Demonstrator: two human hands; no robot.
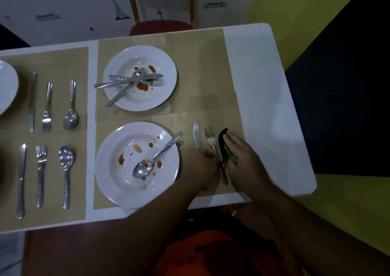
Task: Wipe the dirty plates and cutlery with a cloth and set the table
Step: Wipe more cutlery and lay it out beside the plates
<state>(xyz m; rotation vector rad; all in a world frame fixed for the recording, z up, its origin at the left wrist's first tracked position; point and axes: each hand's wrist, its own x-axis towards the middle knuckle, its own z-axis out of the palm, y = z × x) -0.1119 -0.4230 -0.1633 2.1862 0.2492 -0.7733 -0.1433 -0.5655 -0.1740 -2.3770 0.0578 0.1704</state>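
Fork [210,137] sits near the placemat's [190,126] right edge, bare table [274,128] beyond it.

Knife [196,134] and fork [211,141] right of the near plate [114,184], a spoon [142,169] on it.

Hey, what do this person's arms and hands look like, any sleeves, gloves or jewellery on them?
The left hand and right hand are ungloved, with no ring, watch or bracelet that shows in this dim picture. Both arms are uncovered as far as the frame shows them, with no sleeve in view. An orange garment shows low in the frame.
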